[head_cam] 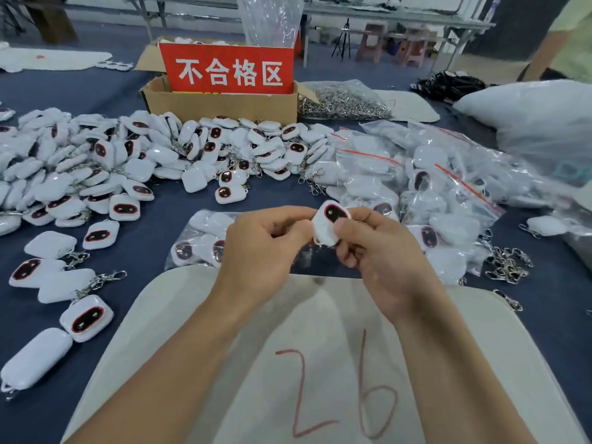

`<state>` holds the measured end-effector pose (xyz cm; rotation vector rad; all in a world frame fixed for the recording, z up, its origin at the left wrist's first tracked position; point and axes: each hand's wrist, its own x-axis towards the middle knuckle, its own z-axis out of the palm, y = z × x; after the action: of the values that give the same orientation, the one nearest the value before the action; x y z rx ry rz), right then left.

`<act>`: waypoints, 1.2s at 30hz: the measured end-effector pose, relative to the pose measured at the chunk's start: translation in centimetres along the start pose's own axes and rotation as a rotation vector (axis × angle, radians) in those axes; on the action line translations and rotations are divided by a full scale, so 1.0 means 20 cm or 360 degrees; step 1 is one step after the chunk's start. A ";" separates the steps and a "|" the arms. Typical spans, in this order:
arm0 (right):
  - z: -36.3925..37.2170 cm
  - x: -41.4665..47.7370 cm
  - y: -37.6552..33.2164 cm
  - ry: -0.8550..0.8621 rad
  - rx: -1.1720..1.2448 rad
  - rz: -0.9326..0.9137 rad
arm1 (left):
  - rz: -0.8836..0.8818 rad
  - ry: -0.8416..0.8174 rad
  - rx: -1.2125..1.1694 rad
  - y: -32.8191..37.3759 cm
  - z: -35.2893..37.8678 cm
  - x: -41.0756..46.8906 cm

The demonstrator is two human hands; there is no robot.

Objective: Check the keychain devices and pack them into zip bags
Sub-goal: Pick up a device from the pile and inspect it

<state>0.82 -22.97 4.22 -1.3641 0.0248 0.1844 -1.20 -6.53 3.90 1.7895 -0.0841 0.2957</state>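
A small white rounded-square keychain device [327,230], soft-looking, with a dark oval face ringed in red, is held up in the air above the far edge of a beige mat [198,322] that bears a red handwritten "26". The right hand [378,254] grips it, thumb pressed flat on the front just below the dark face and fingers curled behind it. The left hand [259,248] has its fingers curled in tight, the tips pinching the device's left edge. The face tilts up towards the camera. Just beyond the hands a flat clear zip bag [205,238] lies on the dark blue tablecloth [160,219], holding several of the same white devices. To the right a heap of filled clear zip bags with red seal strips [416,174] spreads across the cloth, each packed with white devices. On the left a large pile of loose white devices [96,161] lies unbagged, many with silver clasps attached. Behind it stands an open brown cardboard box [224,104] with a red sign in white Chinese characters [226,70] propped in it and a crumpled clear plastic bag [272,17] rising from it; what else the box holds cannot be seen. Beside the box a clear bag of silver metal rings [342,100] rests on the cloth, and a few loose metal clasps [507,264] lie near the right edge of the mat.
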 end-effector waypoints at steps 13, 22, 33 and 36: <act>0.07 -0.04 -0.01 0.0175 -0.0041 -0.0125 | -0.0041 -0.0043 -0.0013 -0.02 0.02 -0.02; 0.09 -0.06 -0.01 0.0036 -0.0122 -0.0173 | -0.0165 0.0074 -0.0177 -0.01 0.01 0.01; 0.10 -0.07 0.00 0.0061 -0.0227 -0.0242 | -0.0139 0.0000 -0.0285 -0.02 0.01 0.01; 0.11 -0.06 0.01 0.0137 -0.0163 -0.0278 | -0.0098 -0.0038 -0.0184 -0.01 0.01 0.01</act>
<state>-0.59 -21.00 4.70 -1.4679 -0.0320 -0.0203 -0.97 -6.57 3.65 1.6779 -0.0619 0.2213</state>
